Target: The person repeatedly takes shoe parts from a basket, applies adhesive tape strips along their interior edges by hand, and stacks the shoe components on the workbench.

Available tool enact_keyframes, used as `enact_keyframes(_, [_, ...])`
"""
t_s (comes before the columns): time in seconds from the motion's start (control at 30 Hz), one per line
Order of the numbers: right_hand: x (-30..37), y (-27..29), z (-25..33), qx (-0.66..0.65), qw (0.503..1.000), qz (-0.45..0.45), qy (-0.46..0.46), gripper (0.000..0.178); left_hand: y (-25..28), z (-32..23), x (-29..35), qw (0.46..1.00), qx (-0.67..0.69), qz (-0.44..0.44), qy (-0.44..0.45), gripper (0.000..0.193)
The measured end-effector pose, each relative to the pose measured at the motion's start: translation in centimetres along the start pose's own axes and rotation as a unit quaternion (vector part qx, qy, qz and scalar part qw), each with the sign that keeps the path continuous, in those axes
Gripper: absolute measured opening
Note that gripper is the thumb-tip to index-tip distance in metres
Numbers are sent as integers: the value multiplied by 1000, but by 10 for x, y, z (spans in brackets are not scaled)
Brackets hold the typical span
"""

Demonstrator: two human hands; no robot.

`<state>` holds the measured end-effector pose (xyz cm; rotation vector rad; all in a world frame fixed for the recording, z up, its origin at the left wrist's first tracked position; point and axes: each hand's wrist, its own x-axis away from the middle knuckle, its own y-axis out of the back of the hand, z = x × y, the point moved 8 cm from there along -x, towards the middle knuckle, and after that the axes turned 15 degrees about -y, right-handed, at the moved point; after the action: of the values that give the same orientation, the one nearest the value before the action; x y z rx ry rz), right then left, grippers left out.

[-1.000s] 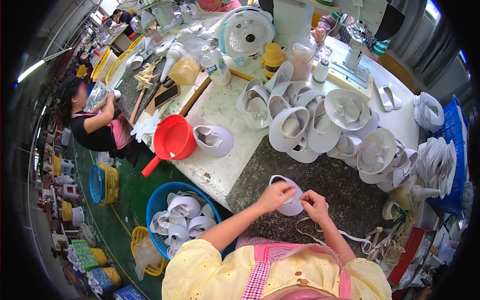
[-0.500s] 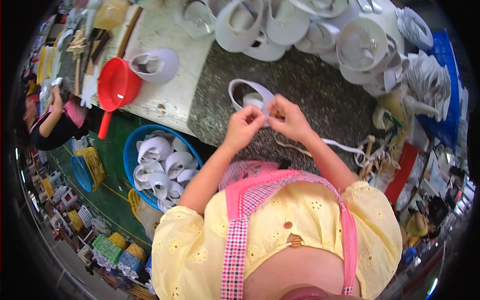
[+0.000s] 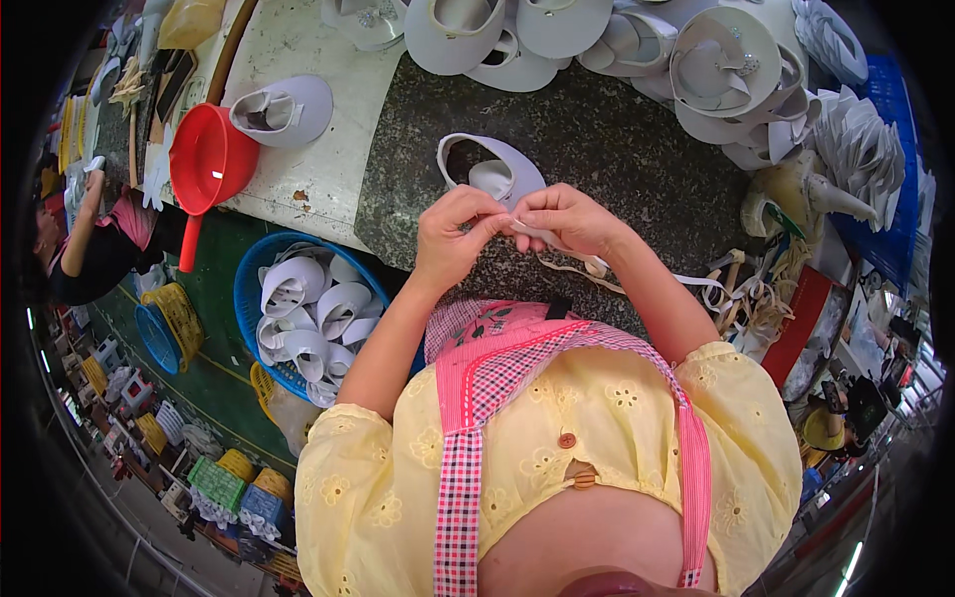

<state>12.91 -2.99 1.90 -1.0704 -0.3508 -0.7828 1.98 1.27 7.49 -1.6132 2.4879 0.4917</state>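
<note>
A pale grey shoe upper [image 3: 512,167] lies on the dark speckled stone slab [image 3: 418,139], its opening facing up and left. At its near edge both hands meet with their fingertips nearly touching. My left hand [image 3: 454,237] is closed in a pinch on the upper's edge. Between the thumb and fingers of my right hand [image 3: 577,221] is a narrow white strip [image 3: 545,237], which runs up to the edge of the upper. The fingers hide exactly where strip and upper meet.
Many pale uppers [image 3: 453,40] crowd the slab's far side. A red dipper [image 3: 211,159] sits left, beside one upper [image 3: 288,109]. A blue basket [image 3: 249,318] of uppers stands lower left. Tangled strips [image 3: 756,308] and a blue crate [image 3: 888,179] are right. Another person [image 3: 99,234] is far left.
The whole view has shifted, with the table scene sitting higher in the picture. My hands stay together at the upper's near edge. The white strip now shows between the fingers of my right hand.
</note>
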Motion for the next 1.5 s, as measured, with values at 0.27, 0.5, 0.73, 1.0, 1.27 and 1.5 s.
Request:
enact_keyframes(0.27, [3, 28, 7, 260, 932, -249, 45, 10, 11, -23, 3, 966, -190, 1, -174, 15])
enact_keyframes(0.5, [-2, 4, 5, 137, 975, -143, 101, 13, 9, -28, 7, 959, -197, 7, -204, 18])
enact_keyframes(0.73, [17, 34, 3, 139, 939, -299, 96, 14, 16, -31, 8, 956, -217, -27, -194, 17])
enact_keyframes(1.0, [49, 69, -3, 533, 735, -418, 42, 19, -7, -12, 26, 975, -181, 11, -128, 13])
enact_keyframes(1.27, [9, 22, 0, 368, 894, -255, 2, 31, -17, 11, 37, 994, -108, -25, 23, 6])
enact_keyframes(1.5, [-10, 56, 19, 433, 795, -422, 50, 16, -19, 88, 65, 969, -64, -147, 189, 10])
